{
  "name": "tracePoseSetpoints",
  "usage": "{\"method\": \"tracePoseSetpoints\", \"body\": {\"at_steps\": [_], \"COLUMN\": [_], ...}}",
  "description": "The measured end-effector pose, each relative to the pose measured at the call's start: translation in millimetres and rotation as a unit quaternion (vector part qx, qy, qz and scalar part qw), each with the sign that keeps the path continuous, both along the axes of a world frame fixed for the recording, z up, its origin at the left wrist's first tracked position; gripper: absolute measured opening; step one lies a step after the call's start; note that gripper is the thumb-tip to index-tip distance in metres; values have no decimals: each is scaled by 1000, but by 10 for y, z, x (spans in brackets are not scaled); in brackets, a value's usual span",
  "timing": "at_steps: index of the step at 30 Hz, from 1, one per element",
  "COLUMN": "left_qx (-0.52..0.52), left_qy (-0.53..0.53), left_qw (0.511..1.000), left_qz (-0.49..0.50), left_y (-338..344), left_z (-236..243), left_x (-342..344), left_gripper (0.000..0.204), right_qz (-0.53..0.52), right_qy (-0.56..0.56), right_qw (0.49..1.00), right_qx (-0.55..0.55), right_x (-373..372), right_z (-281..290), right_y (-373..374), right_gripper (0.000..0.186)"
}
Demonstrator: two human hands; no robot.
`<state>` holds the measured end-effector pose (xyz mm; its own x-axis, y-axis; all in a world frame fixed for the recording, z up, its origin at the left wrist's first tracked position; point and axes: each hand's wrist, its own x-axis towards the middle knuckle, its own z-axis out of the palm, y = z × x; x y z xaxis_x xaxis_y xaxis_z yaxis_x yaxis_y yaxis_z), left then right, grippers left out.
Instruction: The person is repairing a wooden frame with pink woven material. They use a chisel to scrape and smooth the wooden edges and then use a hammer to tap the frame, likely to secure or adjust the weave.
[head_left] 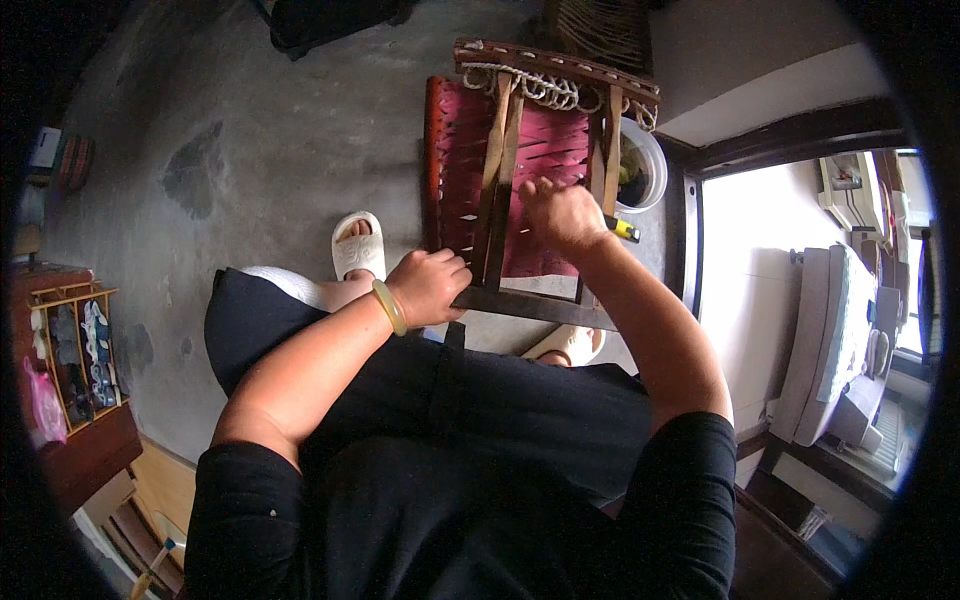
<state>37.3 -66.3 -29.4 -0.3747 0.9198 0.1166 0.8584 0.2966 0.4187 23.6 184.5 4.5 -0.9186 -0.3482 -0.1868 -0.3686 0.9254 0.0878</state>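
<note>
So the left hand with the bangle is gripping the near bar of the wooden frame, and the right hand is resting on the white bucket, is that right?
Not quite. The head view shows the right hand on the red woven straps inside the wooden frame, not on the white bucket, which sits beyond it. The left hand with the bangle does grip the near bar.

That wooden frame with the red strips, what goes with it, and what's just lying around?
In use:
wooden frame, gripped by left hand
red woven strips, under right hand
white cord along the frame's top

Lying about:
white bucket
wooden rack
pink bag
</note>
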Motion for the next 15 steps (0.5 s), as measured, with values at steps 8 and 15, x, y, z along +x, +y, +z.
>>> {"method": "tracePoseSetpoints", "body": {"at_steps": [8,15], "left_qx": [-20,-12], "left_qy": [6,-4], "left_qw": [1000,1000], "left_qz": [-3,-5], "left_y": [-7,-4], "left_z": [-40,-6], "left_x": [-5,-18], "left_gripper": [39,38], "right_qz": [89,-21], "right_qy": [26,22], "right_qw": [995,999], "right_qx": [-30,24], "right_x": [301,-285], "right_z": [38,53], "right_y": [-71,63], "right_gripper": [17,20]}}
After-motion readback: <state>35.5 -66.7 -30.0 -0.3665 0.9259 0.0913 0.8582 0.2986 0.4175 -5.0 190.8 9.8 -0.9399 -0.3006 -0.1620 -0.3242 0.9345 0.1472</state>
